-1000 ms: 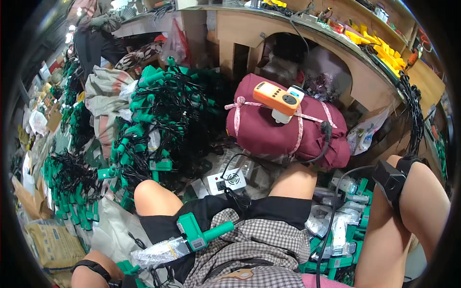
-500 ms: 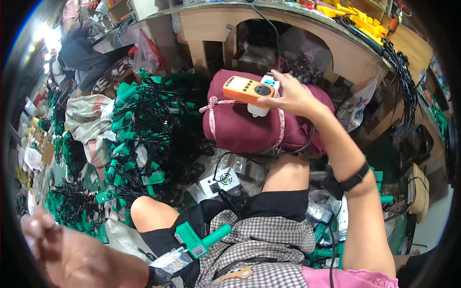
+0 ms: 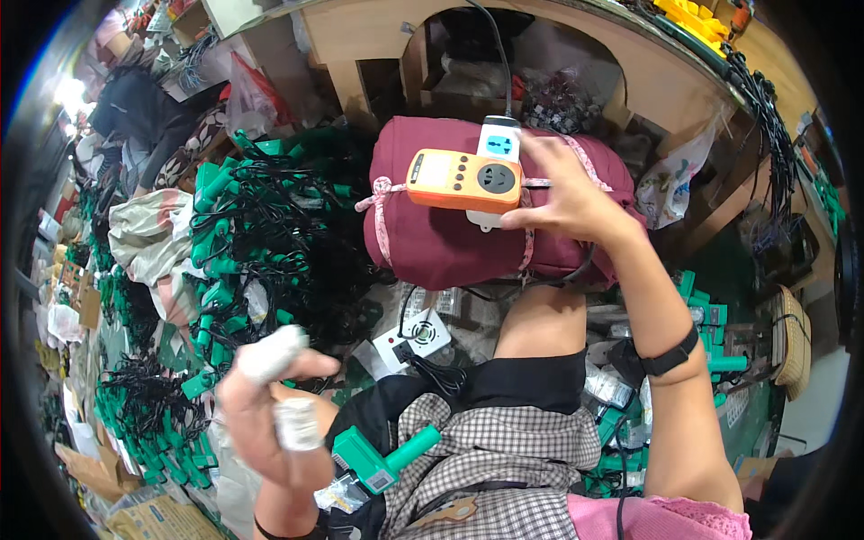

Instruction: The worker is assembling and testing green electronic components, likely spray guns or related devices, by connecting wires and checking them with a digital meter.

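My right hand [image 3: 576, 193] is beside the right end of an orange socket meter [image 3: 463, 179], fingers spread. Its thumb is at the meter's lower corner, and I cannot tell if it touches. The meter lies over a white power strip [image 3: 500, 137] on a maroon padded bundle [image 3: 423, 243] tied with pink cord. My left hand [image 3: 270, 405], with white wrapping on some fingers, is raised over my left thigh, fingers partly bent and apart, nothing visible in it. A green plastic device [image 3: 369, 459] with a boxy body and round handle lies in my lap, next to clear plastic wrap [image 3: 340, 495].
A big heap of green devices with black cords [image 3: 216, 234] stands at the left. A white box with a round grille [image 3: 421, 333] lies before my lap. Behind the bundle runs a wooden bench [image 3: 369, 40]. Plastic-wrapped pieces [image 3: 607, 387] lie right of my thigh.
My left hand has moved right and up from the lower left. My right hand has loosened from around the meter and power strip, its fingers spreading. The view has shifted slightly.
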